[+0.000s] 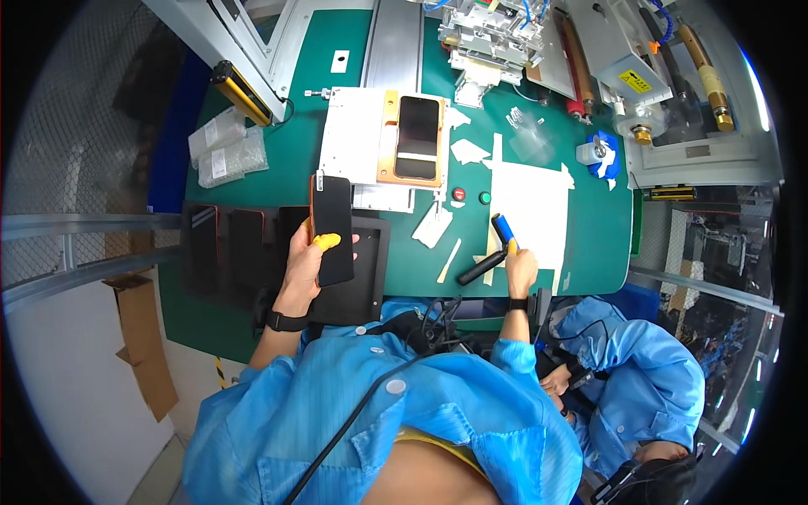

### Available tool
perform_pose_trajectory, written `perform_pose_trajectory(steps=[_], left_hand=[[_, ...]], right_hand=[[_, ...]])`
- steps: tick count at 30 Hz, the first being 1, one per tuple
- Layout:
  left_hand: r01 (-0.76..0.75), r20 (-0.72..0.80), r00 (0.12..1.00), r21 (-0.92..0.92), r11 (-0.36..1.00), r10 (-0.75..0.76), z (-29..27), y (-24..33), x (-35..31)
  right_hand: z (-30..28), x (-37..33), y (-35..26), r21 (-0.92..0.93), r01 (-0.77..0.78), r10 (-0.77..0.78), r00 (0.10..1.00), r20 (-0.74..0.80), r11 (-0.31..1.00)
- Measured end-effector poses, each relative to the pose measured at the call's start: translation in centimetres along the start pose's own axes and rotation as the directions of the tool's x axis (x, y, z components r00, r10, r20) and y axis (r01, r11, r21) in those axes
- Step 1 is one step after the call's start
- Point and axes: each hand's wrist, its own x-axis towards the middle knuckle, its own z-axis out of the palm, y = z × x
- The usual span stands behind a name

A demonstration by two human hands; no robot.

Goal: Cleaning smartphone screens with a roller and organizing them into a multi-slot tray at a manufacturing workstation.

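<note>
Head view, left fingers (326,241) clasping flat rectangular phone (335,215), right fingers (512,247) gripping cylindrical tool (482,268) (blue, black)

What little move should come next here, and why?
Perhaps raise the black-and-blue tool slightly with the right hand: that hand is right at it, whereas the left hand is occupied, gripping the dark phone-like slab.

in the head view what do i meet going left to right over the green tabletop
bubble-wrap packs → held dark phone → orange frame → red button → green button → white sheet → blue-and-white container
</note>
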Motion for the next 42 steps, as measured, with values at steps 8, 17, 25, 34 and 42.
perform_pose_trajectory(steps=[8,17,25,34,42], left_hand=[[0.005,0.017,1.0,0.009,1.0,-0.005,0.8,-0.3,-0.7],[-0.003,-0.043,0.999,0.022,1.0,0.004,0.7,-0.6,-2.5],[-0.047,-0.098,0.994,-0.048,0.998,0.042,-0.9,-0.6,-3.9],[-0.026,-0.068,0.997,-0.014,1.0,0.025,-0.4,0.7,-3.0],[0.023,-0.008,1.0,0.093,0.995,-0.022,1.0,-0.1,-2.7]], right_hand=[[8.6,3.8,4.1,0.533,-0.304,0.281,0.951,0.126,0.79],[-6.7,5.8,-23.4,0.795,0.251,-0.53,0.842,0.102,0.552],[-2.0,-1.6,-18.7,0.642,0.478,-0.56,0.823,-0.089,0.6],[-0.3,1.4,-4.7,0.785,-0.13,-0.068,0.974,0.214,0.605],[3.8,6.8,0.8,0.628,-0.071,0.03,0.997,0.076,0.775]])
